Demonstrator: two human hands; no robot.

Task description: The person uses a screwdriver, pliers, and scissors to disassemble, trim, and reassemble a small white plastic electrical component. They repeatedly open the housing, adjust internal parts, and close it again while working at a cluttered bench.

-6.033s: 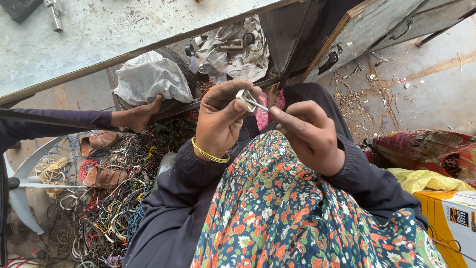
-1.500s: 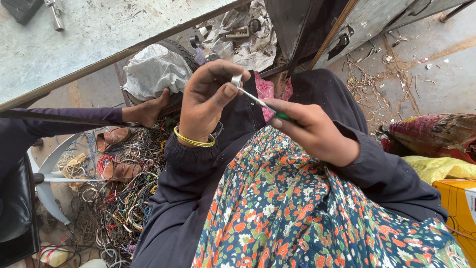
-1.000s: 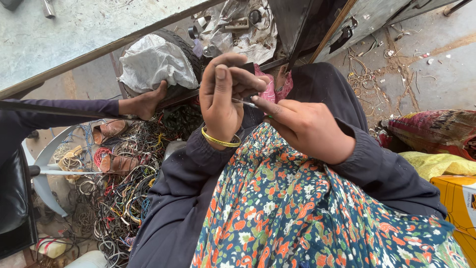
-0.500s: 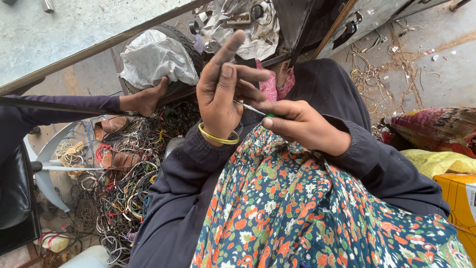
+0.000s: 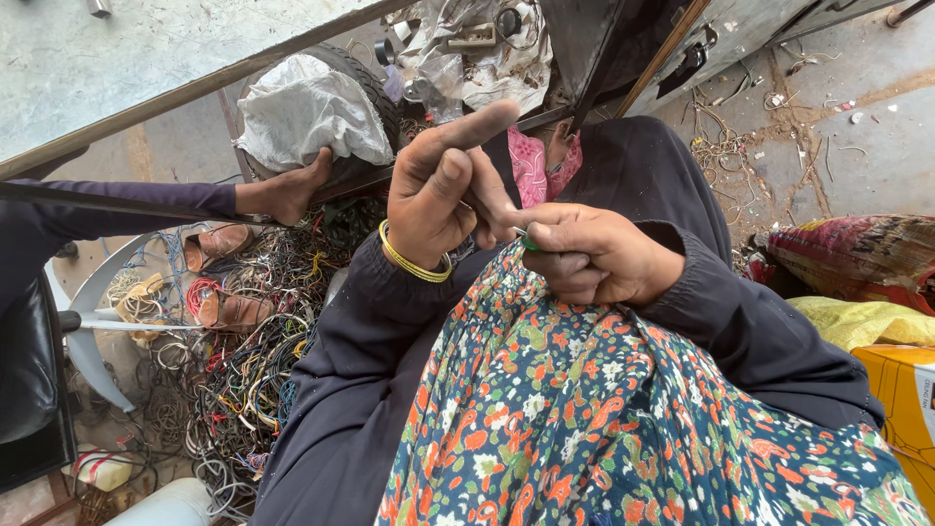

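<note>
My left hand (image 5: pixel 438 195), with a yellow bangle at the wrist, is raised over my lap. Its index finger points up, and its thumb and other fingers pinch a thin wire, mostly hidden, right against my right hand. My right hand (image 5: pixel 594 258) is a closed fist around a small green-handled tool (image 5: pixel 527 243); only a bit of green shows by the thumb. Both hands touch above my floral garment (image 5: pixel 623 419), in front of a pink cloth (image 5: pixel 531 166).
A heap of tangled wires (image 5: pixel 243 360) and brown sandals (image 5: pixel 224 244) lie on the ground at left. Another person's bare foot (image 5: pixel 292 190) rests by a white sack (image 5: pixel 302 107) on a tyre. At right are a red patterned cushion (image 5: pixel 857 253) and a yellow box (image 5: pixel 906 390).
The silvery strip stretched between my hands earlier is now hidden. My hands have drawn together, and my left index finger has lifted upward.
</note>
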